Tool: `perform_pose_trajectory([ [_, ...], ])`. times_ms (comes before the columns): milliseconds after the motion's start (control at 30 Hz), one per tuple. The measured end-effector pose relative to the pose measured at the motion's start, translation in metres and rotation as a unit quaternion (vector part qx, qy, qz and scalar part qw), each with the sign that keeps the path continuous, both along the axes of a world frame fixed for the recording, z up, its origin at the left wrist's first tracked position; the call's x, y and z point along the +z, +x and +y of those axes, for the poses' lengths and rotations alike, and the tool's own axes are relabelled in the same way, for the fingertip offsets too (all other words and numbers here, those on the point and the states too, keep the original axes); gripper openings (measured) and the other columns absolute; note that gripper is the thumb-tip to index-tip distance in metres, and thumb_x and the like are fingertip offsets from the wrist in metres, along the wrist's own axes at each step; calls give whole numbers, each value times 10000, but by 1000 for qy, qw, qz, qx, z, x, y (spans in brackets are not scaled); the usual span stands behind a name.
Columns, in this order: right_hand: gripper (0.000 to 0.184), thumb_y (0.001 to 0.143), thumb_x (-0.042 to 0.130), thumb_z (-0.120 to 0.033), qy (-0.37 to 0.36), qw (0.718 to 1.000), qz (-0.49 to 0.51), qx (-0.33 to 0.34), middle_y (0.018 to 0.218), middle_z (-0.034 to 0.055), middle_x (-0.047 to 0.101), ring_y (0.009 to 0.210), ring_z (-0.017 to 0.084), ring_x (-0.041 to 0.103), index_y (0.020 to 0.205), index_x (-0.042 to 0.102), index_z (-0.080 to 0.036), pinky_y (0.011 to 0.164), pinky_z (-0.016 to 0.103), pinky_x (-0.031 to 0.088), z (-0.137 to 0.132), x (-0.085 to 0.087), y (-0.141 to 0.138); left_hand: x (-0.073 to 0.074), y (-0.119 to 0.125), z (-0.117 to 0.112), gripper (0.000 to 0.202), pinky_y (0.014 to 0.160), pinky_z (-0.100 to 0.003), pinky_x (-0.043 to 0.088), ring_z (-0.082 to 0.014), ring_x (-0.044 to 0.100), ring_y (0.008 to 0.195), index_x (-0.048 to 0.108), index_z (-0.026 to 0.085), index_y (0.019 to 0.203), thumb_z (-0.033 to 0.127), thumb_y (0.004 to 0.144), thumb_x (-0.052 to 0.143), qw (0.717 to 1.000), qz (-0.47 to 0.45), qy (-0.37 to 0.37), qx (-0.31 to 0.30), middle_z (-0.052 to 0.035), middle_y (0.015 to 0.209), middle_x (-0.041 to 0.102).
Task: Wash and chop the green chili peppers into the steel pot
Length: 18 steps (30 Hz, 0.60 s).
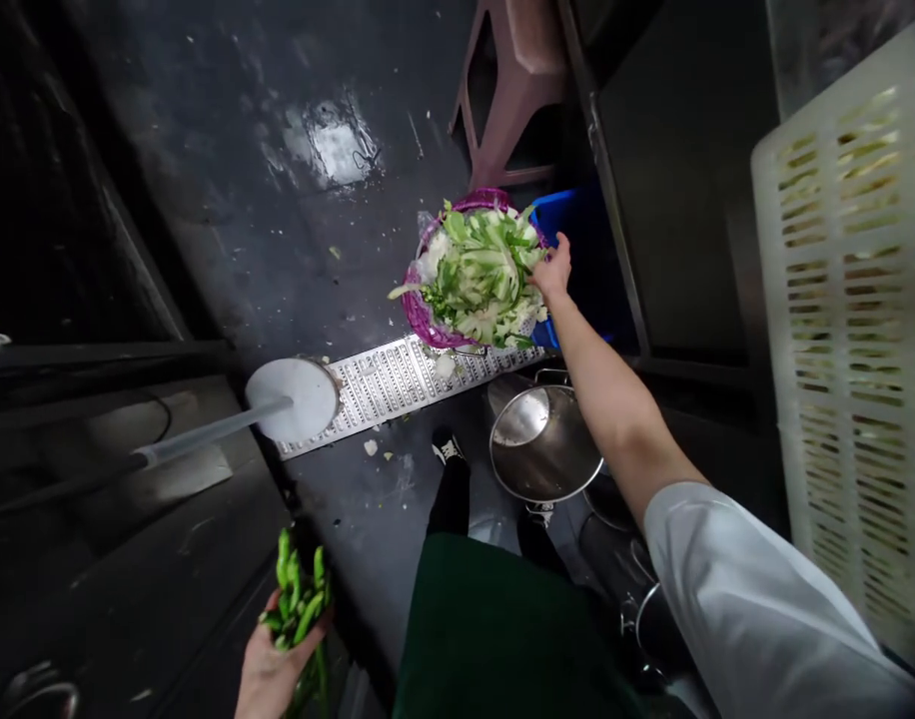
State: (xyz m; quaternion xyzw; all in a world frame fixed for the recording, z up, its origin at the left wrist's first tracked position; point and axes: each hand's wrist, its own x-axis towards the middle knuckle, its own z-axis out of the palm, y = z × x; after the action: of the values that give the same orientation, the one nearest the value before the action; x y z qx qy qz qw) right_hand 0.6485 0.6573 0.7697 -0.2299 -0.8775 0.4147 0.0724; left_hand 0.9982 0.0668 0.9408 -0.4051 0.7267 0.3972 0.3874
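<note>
My left hand (272, 654) is wrapped around a bunch of long green chili peppers (299, 594) at the lower left, with some hanging below the palm. Out at the end of my stretched arm, my right hand (551, 271) is at the right edge of a heap of vegetable trimmings (481, 270). Its visible fingers are apart, and I make out nothing in them; whether they touch the leaves I cannot tell. Green leaves, stalks and pale pieces make up the heap. It fills a purple basket (422, 322) on the floor.
A blue bin (551, 212) stands right of the basket, and a pinkish stool (521, 80) behind it. A metal drain grate (387, 389) crosses the floor near a round white disc on a pole (297, 399). By my feet is a steel pot (543, 469); a white slatted crate (824, 330) rises at right.
</note>
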Motion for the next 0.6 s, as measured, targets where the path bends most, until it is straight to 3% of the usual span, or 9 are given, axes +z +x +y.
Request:
perform_pose_trajectory([
  [67,659,887,603,-424,-30,998,-26,-57,1302,160,591,1201,300,612,1474,430,-180,939,547,550,-24,13,22,13,-26,19,708,767,-342,608,-288,754,860,639,178,1045,476,466,918,999,30,40,-9,-78,915,778],
  [167,611,936,539,-515,-190,978,-61,-61,1276,154,623,1131,276,662,1456,472,-201,885,483,584,-100,57,89,41,-61,63,596,751,-324,612,-248,750,827,626,197,956,450,508,927,990,84,107,35,-56,893,766],
  [233,649,900,611,-561,-342,932,-113,31,1238,133,668,1122,264,673,1446,501,-228,929,478,571,-157,108,150,60,-79,97,572,739,-350,619,-246,750,818,590,209,932,446,535,927,970,103,195,102,-52,875,758],
  [300,721,893,643,-577,-473,852,-151,168,1336,129,646,1232,268,629,1515,434,-278,1044,498,507,-200,171,212,77,-89,128,586,732,-378,622,-245,744,801,582,213,987,441,568,923,942,121,285,131,-51,865,747],
  [367,935,839,735,-549,-521,785,-156,296,1513,141,510,1396,299,496,1606,267,-291,1131,518,429,-227,232,265,96,-91,155,602,746,-385,622,-235,738,787,579,209,1029,423,584,923,925,157,316,142,-46,864,738],
  [400,1041,809,780,-518,-509,780,-157,329,1575,139,434,1451,304,425,1631,184,-286,1171,519,383,-235,259,286,107,-87,167,618,759,-381,622,-228,737,787,576,207,1048,408,581,928,922,182,308,148,-40,874,737],
  [500,1205,727,859,-389,-399,852,-163,296,1636,129,328,1475,306,384,1640,77,-296,1192,494,370,-242,324,329,148,-62,200,663,786,-359,618,-213,738,810,567,202,1088,376,566,936,921,246,267,142,-33,925,740],
  [600,1174,722,840,-296,-316,903,-137,256,1608,131,371,1440,289,434,1629,96,-296,1165,465,413,-221,381,365,198,-22,232,573,757,-337,617,-204,734,807,576,193,1071,372,632,897,917,295,264,54,-36,929,735],
])
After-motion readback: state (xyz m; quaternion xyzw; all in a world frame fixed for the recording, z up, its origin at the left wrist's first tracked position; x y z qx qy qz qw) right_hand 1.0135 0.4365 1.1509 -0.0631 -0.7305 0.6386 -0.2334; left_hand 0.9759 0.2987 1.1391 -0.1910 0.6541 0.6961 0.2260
